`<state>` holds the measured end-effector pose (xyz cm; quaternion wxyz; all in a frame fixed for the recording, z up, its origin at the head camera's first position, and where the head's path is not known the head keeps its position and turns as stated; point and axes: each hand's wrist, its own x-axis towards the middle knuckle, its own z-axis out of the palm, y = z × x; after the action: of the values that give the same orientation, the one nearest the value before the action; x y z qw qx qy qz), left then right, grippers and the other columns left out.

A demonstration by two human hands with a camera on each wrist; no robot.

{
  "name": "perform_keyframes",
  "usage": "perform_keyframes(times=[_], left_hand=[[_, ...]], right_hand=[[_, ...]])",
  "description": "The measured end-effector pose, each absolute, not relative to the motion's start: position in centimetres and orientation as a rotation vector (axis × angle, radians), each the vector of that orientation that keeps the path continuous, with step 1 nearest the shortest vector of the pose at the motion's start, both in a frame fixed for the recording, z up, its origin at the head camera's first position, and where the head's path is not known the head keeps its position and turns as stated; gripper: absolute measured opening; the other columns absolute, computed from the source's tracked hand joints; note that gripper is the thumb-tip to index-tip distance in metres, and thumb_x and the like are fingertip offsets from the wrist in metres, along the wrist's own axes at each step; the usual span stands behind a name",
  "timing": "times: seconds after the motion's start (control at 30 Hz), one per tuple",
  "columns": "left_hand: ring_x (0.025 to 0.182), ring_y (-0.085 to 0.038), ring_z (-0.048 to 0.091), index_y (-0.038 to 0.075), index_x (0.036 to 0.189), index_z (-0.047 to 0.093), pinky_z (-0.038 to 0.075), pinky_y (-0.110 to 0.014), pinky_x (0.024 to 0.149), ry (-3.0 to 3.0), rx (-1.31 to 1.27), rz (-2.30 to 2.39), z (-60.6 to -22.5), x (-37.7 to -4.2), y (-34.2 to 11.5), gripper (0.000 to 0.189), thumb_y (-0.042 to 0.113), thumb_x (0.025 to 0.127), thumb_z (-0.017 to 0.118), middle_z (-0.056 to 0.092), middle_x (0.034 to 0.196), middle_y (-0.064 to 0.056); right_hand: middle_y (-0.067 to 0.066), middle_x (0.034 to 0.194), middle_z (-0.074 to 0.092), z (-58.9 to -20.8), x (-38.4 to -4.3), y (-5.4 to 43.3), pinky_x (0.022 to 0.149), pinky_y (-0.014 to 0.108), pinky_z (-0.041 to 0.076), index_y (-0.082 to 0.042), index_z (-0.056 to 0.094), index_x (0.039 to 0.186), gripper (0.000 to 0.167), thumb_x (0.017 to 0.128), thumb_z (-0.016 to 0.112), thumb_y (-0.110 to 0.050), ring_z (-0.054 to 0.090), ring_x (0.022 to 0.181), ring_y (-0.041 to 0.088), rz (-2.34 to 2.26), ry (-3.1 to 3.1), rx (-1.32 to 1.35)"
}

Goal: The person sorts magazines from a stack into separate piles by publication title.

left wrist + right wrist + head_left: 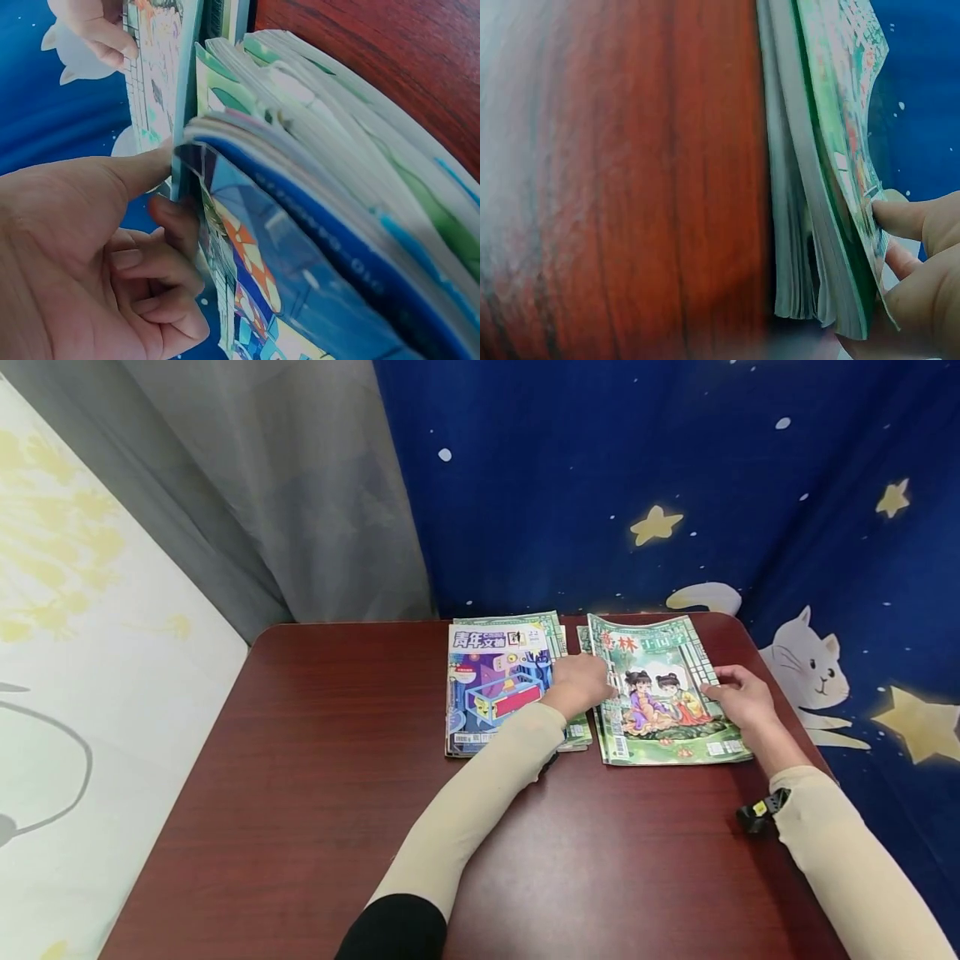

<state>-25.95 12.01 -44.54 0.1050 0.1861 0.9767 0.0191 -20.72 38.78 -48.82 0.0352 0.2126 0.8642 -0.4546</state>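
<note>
A green children's magazine (663, 647) with two cartoon figures on its cover lies on top of the right-hand stack. My left hand (580, 683) pinches its left edge; in the left wrist view the thumb meets the spine and the other fingers curl below. At the opposite edge, my right hand (744, 700) grips the magazine, thumb on the cover and fingers underneath. The right wrist view shows the cover (847, 127) bowed up along that side, with page edges of magazines beneath. Just left of my left hand is a stack topped by a purple magazine (487, 672).
Both stacks stand near the far edge of a dark red-brown table (315, 760). Behind hang a blue curtain (540, 485) with stars and a cat and a grey curtain (315, 485). A white patterned surface (90, 652) borders the table's left side.
</note>
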Motion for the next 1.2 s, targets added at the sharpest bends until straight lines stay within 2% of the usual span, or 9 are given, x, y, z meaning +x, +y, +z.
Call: perform_keyframes(times=[0.1,0.2,0.3,0.4,0.57,0.77,0.9,1.07,1.2], left_hand=[[0.091,-0.01,0.072,0.029,0.098,0.078,0.058,-0.031,0.075,2.884,0.508,-0.018,-44.6,-25.9,12.4,0.036,0.063,0.096,0.068,0.078,0.102,0.009],[0.086,-0.01,0.072,0.029,0.105,0.08,0.058,-0.03,0.072,2.886,0.492,-0.098,-44.6,-25.8,12.8,0.038,0.064,0.097,0.066,0.078,0.099,0.009],[0.077,-0.009,0.069,0.029,0.099,0.079,0.054,-0.029,0.063,2.908,0.492,-0.172,-44.7,-25.7,13.0,0.033,0.059,0.101,0.064,0.076,0.09,0.009],[0.067,-0.009,0.06,0.03,0.088,0.075,0.044,-0.028,0.053,2.939,0.494,-0.206,-44.7,-25.5,13.1,0.029,0.049,0.105,0.062,0.07,0.08,0.009],[0.062,-0.009,0.051,0.029,0.081,0.071,0.034,-0.028,0.048,2.95,0.488,-0.216,-44.9,-25.2,13.1,0.032,0.04,0.108,0.058,0.066,0.076,0.008],[0.07,-0.009,0.064,0.03,0.096,0.076,0.042,-0.029,0.051,2.962,0.504,-0.205,-45.3,-25.0,13.2,0.025,0.038,0.108,0.057,0.073,0.085,0.008],[0.074,-0.01,0.067,0.029,0.097,0.077,0.048,-0.029,0.054,2.99,0.521,-0.17,-45.6,-24.9,13.2,0.023,0.035,0.108,0.057,0.075,0.089,0.008],[0.076,-0.011,0.069,0.028,0.095,0.076,0.055,-0.031,0.06,2.994,0.548,-0.125,-45.8,-24.8,13.0,0.022,0.034,0.107,0.059,0.076,0.09,0.007],[0.076,-0.012,0.068,0.028,0.096,0.076,0.055,-0.033,0.063,2.97,0.559,-0.058,-45.7,-24.5,12.9,0.025,0.042,0.106,0.057,0.075,0.089,0.007]], right_hand=[[0.015,0.123,0.06,-49.1,-20.8,38.4,0.075,0.031,0.046,-0.005,0.048,0.15,0.054,0.107,0.058,-0.036,0.058,0.095,0.019,-1.28,2.743,0.671],[0.021,0.128,0.06,-49.4,-20.8,38.1,0.079,0.035,0.041,-0.002,0.049,0.148,0.054,0.107,0.058,-0.037,0.056,0.104,0.029,-1.217,2.796,0.697],[0.022,0.127,0.06,-49.4,-20.7,37.7,0.079,0.036,0.041,-0.002,0.05,0.147,0.055,0.107,0.058,-0.038,0.056,0.107,0.032,-1.189,2.814,0.716],[0.021,0.126,0.059,-49.3,-20.6,37.5,0.08,0.037,0.04,0.0,0.05,0.145,0.056,0.106,0.058,-0.039,0.055,0.107,0.033,-1.171,2.814,0.708],[0.024,0.123,0.058,-49.4,-20.6,37.3,0.082,0.04,0.04,0.004,0.051,0.138,0.052,0.106,0.059,-0.036,0.054,0.108,0.038,-1.1,2.868,0.627],[0.029,0.117,0.059,-49.8,-20.2,37.3,0.085,0.046,0.041,0.009,0.053,0.126,0.043,0.105,0.061,-0.028,0.056,0.106,0.042,-1.0,3.012,0.504],[0.032,0.115,0.058,-49.8,-20.1,37.2,0.088,0.054,0.042,0.011,0.053,0.124,0.041,0.105,0.06,-0.025,0.056,0.106,0.045,-0.97,3.046,0.47],[0.034,0.116,0.051,-49.7,-19.9,36.9,0.099,0.062,0.032,0.013,0.05,0.124,0.042,0.106,0.056,-0.024,0.042,0.116,0.052,-0.964,3.025,0.457],[0.037,0.121,0.048,-49.6,-19.7,36.6,0.099,0.066,0.028,0.014,0.049,0.127,0.046,0.106,0.053,-0.027,0.035,0.119,0.055,-0.878,3.045,0.459]])
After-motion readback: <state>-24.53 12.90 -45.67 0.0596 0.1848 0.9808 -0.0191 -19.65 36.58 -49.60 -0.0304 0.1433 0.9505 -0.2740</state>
